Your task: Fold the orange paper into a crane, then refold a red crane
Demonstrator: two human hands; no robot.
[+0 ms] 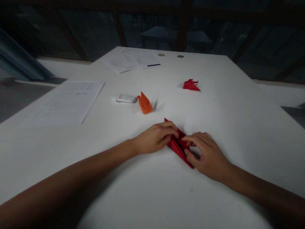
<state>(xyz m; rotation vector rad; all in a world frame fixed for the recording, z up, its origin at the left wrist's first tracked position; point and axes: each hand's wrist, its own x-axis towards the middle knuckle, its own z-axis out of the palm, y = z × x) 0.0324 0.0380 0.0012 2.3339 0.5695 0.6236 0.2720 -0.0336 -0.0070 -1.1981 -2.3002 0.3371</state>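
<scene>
A folded red paper (177,148) lies slantwise on the white table, its layers parted by a dark gap in the middle. My left hand (157,136) grips its upper left part, with curled fingers reaching over the top. On the right side, my right hand (205,152) pinches the paper's edge between thumb and fingers. Beyond my hands stands an orange folded paper bird (145,103), close to a white glue bottle (124,98). A smaller red folded figure (191,85) lies farther back to the right.
A printed sheet (69,101) lies on the table (133,197) at the left. More papers (126,60), with a dark strip (153,65) on them, are at the far edge beside two round metal discs (180,56). Dark windows stand behind.
</scene>
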